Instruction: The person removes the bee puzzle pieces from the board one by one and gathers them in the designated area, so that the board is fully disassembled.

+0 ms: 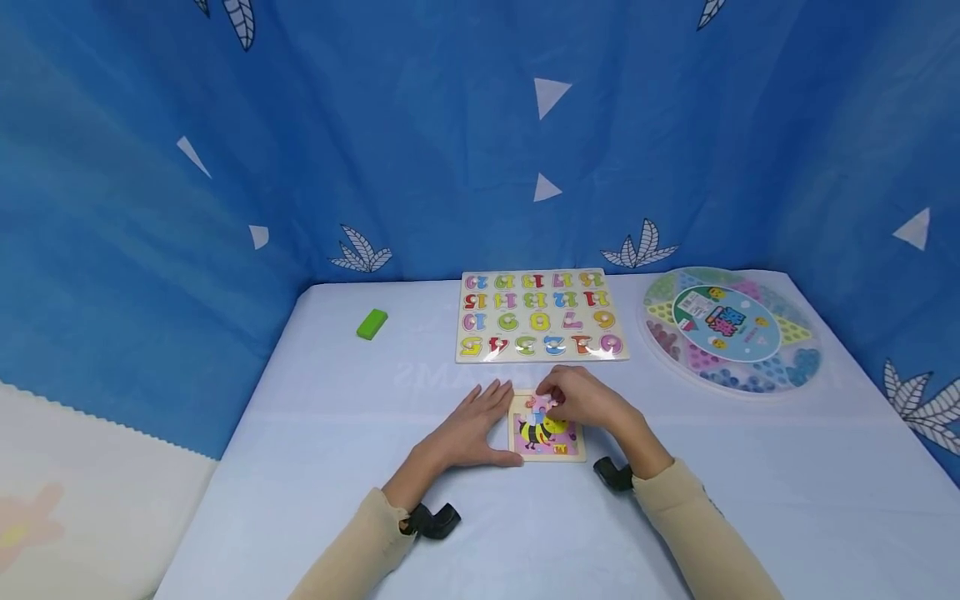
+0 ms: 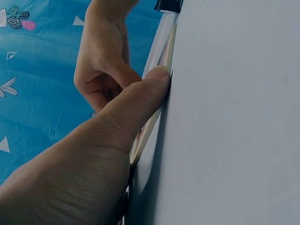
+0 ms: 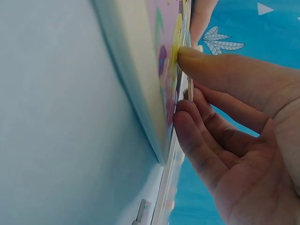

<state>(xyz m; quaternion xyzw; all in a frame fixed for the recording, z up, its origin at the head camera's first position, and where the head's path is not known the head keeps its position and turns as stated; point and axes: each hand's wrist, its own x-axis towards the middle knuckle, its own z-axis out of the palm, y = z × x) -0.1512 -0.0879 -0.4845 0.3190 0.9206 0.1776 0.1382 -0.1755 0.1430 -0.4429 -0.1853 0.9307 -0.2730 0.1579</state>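
A small square wooden bee jigsaw puzzle (image 1: 536,450) lies on the table between both hands, its yellow-and-black bee showing on a pink ground. My left hand (image 1: 474,429) lies along its left side with fingers extended, and the thumb (image 2: 152,80) rests against the near edge of the frame. Over the upper right of the puzzle, my right hand (image 1: 583,398) pinches a thin wooden puzzle piece (image 3: 191,90). That piece stands tilted up from the picture and is mostly hidden by the fingers. A pink part of the picture (image 1: 537,402) shows just left of the fingertips.
Behind the puzzle lies a wooden number board (image 1: 543,362) with colourful numerals. To the right is a round clear case (image 1: 750,379) of coloured beads with a blue label. A green block (image 1: 372,324) sits at the back left. Blue patterned cloth (image 1: 420,150) hangs behind the table.
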